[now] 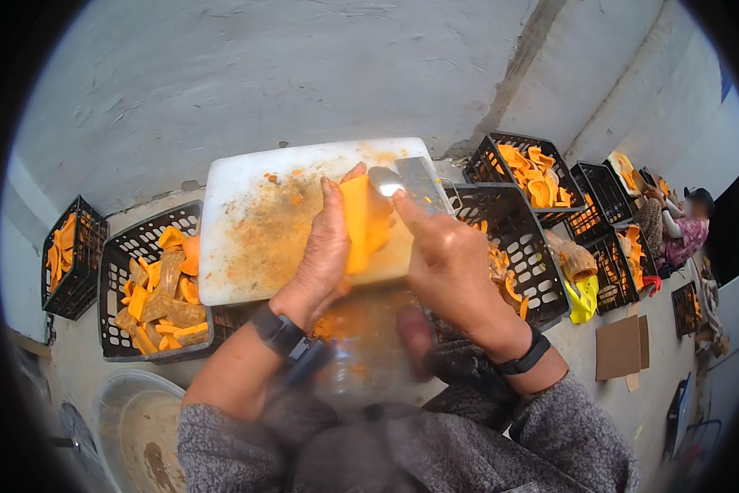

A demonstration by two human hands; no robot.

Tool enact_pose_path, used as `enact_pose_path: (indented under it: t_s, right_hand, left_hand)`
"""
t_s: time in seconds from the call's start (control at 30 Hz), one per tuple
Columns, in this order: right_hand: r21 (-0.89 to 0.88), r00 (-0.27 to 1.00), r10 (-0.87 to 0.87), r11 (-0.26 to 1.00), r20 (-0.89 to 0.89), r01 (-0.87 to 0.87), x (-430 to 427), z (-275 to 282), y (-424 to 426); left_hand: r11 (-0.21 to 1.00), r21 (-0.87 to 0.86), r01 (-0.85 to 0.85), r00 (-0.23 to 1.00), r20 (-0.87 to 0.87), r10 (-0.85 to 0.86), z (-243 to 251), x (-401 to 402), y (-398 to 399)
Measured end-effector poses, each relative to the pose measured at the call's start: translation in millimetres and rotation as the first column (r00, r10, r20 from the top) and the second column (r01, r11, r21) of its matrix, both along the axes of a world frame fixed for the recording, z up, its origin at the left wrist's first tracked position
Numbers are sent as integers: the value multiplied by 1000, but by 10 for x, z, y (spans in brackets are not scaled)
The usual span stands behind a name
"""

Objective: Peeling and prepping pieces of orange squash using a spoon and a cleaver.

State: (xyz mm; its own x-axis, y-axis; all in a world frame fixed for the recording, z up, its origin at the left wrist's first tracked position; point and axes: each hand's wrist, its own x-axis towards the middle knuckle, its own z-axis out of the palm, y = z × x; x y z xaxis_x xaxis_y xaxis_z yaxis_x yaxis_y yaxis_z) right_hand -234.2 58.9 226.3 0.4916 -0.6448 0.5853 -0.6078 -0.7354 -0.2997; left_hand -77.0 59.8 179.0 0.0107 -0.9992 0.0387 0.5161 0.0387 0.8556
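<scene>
My left hand (326, 252) grips an upright slab of orange pumpkin (356, 222) above the white cutting board (234, 179). Its fingers wrap behind the piece and are partly hidden. A metal spoon (386, 180) is in my right hand (449, 262), the index fingertip pressed near its bowl and the handle hidden in the fist. The bowl is right beside the slab's upper right edge; whether they touch I cannot tell. Beyond my right hand a broad metal blade (417, 179) lies across the board's right edge. Orange residue stains the board.
Black crates flank the board: the left crate (150, 345) holds pumpkin chunks, the right crate (523, 246) peelings and scraps. A grey tub (113, 419) stands at lower left. More crates (585, 228) line the wall at right, where another person (683, 228) sits.
</scene>
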Motion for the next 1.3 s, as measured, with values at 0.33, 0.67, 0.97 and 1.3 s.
enact_pose_path:
  t_s: [0.33, 0.67, 0.97, 1.3]
  right_hand:
    - [127, 994, -10, 992, -105, 23, -135, -102, 116]
    - [292, 983, 52, 956, -175, 2, -149, -93, 176]
    - [-6, 1000, 26, 1000, 12, -26, 13, -101, 51]
    - [254, 999, 47, 966, 12, -48, -65, 57, 113]
  left_hand:
    - [996, 36, -83, 996, 44, 81, -64, 48, -31]
    - [997, -18, -77, 996, -47, 76, -137, 152, -96]
    - [995, 80, -56, 977, -200, 72, -86, 44, -77]
    - [989, 146, 36, 953, -303, 10, -206, 163, -96]
